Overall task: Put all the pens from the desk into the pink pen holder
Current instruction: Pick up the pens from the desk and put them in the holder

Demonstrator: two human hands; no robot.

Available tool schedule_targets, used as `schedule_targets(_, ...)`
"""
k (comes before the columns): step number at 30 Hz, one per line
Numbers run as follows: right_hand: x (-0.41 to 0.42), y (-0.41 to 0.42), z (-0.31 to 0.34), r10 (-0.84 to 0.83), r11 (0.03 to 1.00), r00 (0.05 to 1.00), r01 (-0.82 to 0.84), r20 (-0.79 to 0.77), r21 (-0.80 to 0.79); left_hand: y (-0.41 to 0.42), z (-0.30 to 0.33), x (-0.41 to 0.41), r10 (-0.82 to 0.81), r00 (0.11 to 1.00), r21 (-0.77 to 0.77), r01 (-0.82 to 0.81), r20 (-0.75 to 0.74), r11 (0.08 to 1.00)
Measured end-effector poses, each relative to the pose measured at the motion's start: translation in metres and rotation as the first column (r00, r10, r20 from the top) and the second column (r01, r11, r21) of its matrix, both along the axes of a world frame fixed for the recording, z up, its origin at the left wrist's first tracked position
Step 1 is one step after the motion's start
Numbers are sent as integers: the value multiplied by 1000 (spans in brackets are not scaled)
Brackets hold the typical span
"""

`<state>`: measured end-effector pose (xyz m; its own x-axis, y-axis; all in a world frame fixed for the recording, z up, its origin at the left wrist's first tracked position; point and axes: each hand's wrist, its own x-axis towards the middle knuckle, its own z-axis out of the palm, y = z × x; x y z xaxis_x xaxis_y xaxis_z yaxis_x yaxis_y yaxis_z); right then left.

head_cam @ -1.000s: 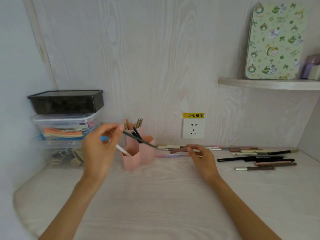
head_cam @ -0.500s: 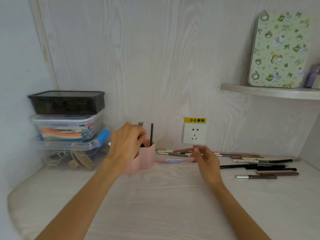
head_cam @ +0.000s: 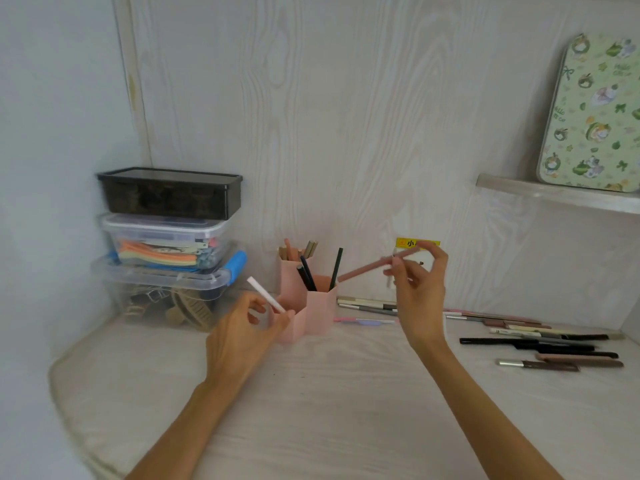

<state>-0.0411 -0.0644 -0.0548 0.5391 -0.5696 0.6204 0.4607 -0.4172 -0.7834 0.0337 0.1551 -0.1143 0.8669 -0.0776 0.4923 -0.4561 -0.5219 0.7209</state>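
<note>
Several pens already stand in the pink pen holder [head_cam: 308, 299]; I count two black ones and about four brownish ones behind, though blur makes that uncertain. Head view only: my right hand [head_cam: 417, 292] pinches a pinkish-brown pen [head_cam: 372, 266] above the desk [head_cam: 346, 393], tip angled toward the holder. My left hand [head_cam: 242, 336], just beside the holder, fingers loosely curled, seems to hold a white pen [head_cam: 265, 294]. Roughly ten loose pens [head_cam: 526, 337] remain. Under half done, I judge.
</note>
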Motion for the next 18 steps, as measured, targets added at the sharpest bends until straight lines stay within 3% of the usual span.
schedule_targets(7, 52, 50, 39, -105, 933, 994, 110, 33, -342, 2, -7, 7, -147, 980, -192, 120, -131, 974)
schedule_targets(14, 79, 58, 37, -232, 726, 959, 60, -161, -685, 0, -9, 8, -133, 977, -174, 104, -167, 979)
schedule_targets(18, 79, 43, 38, -193, 655, 955, -46, -226, -755, 0, -11, 11, -123, 980, -150, 99, -158, 984)
